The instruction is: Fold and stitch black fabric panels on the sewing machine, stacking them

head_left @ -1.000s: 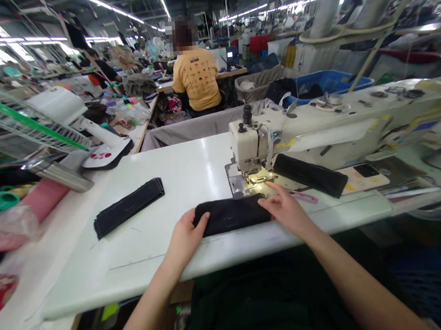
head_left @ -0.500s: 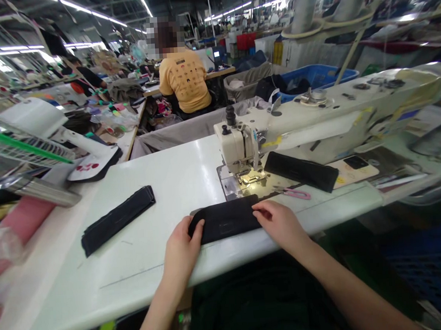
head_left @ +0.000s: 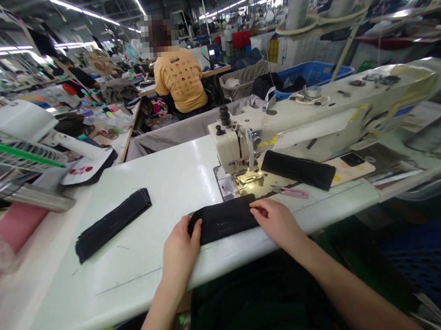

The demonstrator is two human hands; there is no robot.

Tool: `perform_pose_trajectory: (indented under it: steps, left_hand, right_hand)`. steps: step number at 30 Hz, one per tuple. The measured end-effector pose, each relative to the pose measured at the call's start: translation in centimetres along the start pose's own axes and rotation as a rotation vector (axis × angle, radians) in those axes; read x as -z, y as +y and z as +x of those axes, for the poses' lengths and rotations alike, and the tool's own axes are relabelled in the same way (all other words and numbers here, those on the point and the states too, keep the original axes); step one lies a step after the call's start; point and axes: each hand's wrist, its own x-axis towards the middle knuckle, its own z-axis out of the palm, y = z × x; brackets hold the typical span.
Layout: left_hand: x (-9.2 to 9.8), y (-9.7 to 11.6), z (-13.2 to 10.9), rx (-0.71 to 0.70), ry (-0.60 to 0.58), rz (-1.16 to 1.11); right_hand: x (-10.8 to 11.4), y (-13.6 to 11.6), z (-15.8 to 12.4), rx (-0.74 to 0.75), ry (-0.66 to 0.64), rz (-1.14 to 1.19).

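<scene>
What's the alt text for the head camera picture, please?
Left hand and right hand hold black cloth by its ends on a pale table, near a sewing machine. Pink-handled scissors and another black piece lie right; a black bundle lies left.

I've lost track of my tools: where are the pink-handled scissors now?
In the head view, the pink-handled scissors lie right of centre on the table, between the right hand and a folded black piece.

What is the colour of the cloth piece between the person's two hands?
The cloth piece is black, with a faint pale mark; the head view shows it best.
</scene>
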Motion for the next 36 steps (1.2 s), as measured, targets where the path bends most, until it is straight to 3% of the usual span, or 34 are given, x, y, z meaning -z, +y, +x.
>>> perform_pose_trajectory:
  steps: [22, 30, 36]
  left_hand:
    - [-0.3, -0.3, 0.1, -0.001, -0.004, 0.010]
    - [0.4, -1.6, 0.0, 0.125, 0.046, -0.357]
    - [0.0, -2.4, -0.2, 0.135, 0.047, -0.379]
  right_hand:
    - [0.1, -0.1, 0.5, -0.017, -0.028, -0.048]
    - [0.1, 0.5, 0.2, 0.020, -0.005, -0.063]
    - [0.1, 0.8, 0.1, 0.011, 0.009, -0.077]
